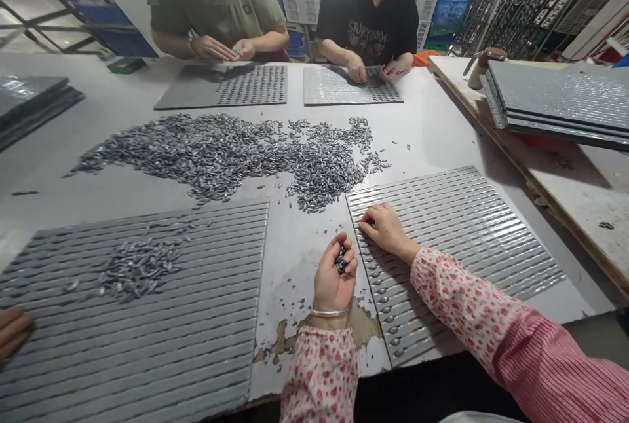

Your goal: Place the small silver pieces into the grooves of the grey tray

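Probably the grey pieces (341,262) in my half-curled left hand (337,275) are light, hard and slippery; I would pinch their sides. My right hand (386,230) bends over the ridged board (481,226) at its ten o'clock; its grip I cannot tell. From the left hand, a second board (206,338) crowds nine o'clock, a heap (211,154) eleven.

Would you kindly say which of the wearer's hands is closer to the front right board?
Right: the right hand is over the board, at its left edge; the left hand is left of that edge, holding pieces.

There are four single panels (491,233), two panel stacks (565,92) and two heaps of pieces (211,148).
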A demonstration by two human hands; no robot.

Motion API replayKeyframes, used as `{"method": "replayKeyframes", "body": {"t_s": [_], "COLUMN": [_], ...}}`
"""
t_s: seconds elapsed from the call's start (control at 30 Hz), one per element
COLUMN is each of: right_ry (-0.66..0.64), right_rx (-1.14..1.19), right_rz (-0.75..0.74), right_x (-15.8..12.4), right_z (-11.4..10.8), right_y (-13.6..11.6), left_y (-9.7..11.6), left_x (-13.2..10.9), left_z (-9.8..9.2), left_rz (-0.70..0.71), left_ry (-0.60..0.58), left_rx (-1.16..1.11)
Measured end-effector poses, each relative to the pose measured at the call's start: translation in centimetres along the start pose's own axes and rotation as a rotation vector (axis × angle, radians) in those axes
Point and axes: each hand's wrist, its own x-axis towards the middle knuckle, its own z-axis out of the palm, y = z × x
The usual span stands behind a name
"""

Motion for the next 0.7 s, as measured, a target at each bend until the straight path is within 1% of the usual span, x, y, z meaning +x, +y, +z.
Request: {"method": "replayKeyframes", "body": {"t_s": [0.1, 0.17, 0.2, 0.27, 0.33, 0.4, 0.5, 0.6, 0.63, 0.7], "right_ry": [0.016, 0.011, -0.011, -0.105, -0.192, -0.222, -0.182, -0.175, -0.195, -0.279], "right_rx": [0.078, 0.262, 0.384, 0.613, 0.742, 0.781, 0.777, 0.755, 0.752, 0.757], "right_rz": [0.023, 0.04, 0.04, 0.013, -0.034, -0.056, -0.057, -0.094, -0.103, -0.112], "right_x": [-0.1, -0.2, -0.3, -0.6, -0.9, -1.1, -1.2, -1.1, -1.1, -1.0], "right_z": [-0.3, -0.7, -1.1, -1.8, -2.4, -2.7, -2.8, -2.8, -2.9, -3.0], "right_y": [-0.1, -0.6, -1.0, -1.9, -2.7, -3.2, -3.3, -3.1, -3.0, -3.1], "left_y": [-0.1, -0.2, -0.3, -0.4, -0.6, -0.7, -0.7, -0.7, -0.6, -0.6], "left_x": [-0.1, -0.1, 0.0, 0.1, 0.2, 0.4, 0.4, 0.2, 0.1, -0.3], "left_z": [0.0, -0.1, -0.1, -0.2, -0.3, -0.4, -0.4, -0.2, 0.0, 0.3], "left_rz": [0.012, 0.013, 0.013, 0.013, 0.021, 0.03, 0.039, 0.056, 0.06, 0.072], "left_ry": [0.002, 0.0, -0.002, -0.004, 0.003, 0.014, 0.02, 0.008, 0.002, -0.017], "left_rx": [0.026, 0.04, 0.047, 0.064, 0.079, 0.095, 0.124, 0.156, 0.164, 0.192]}}
